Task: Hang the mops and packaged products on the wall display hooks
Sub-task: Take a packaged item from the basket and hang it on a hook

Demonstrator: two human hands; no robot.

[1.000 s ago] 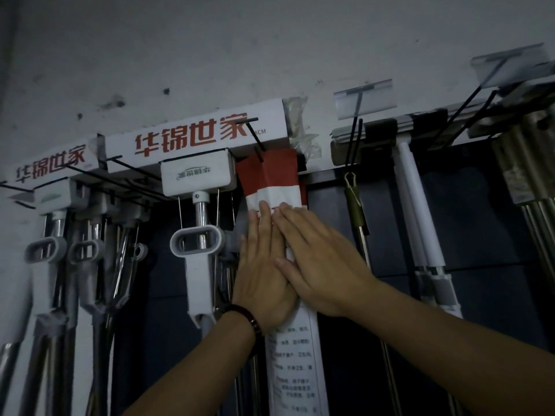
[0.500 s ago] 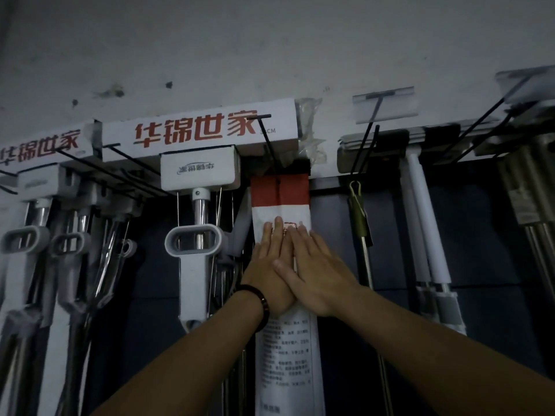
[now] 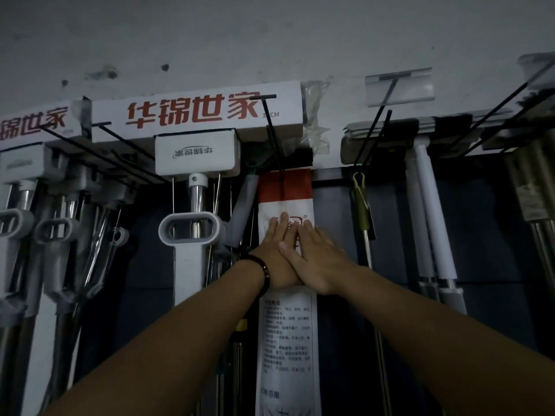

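Observation:
A long white package with a red top band (image 3: 285,340) hangs from a black wire hook (image 3: 271,127) in the middle of the wall display. My left hand (image 3: 277,256) and my right hand (image 3: 315,259) lie flat against its front, fingers extended and side by side, the right partly over the left. Neither hand grips anything. A white squeeze mop (image 3: 192,223) hangs just left of the package under a white header box with red characters (image 3: 195,111). More mops (image 3: 57,229) hang further left.
A thin-handled tool with an olive strap (image 3: 362,211) hangs on the hook right of the package. White-handled mops (image 3: 426,217) and metal poles (image 3: 537,211) hang at the right. A clear price tag holder (image 3: 399,87) sticks out above. Dark panels back the display.
The package has slid back along the hook toward the wall and now hangs straight. Both hands have stayed pressed flat on it, and the view has pulled back slightly.

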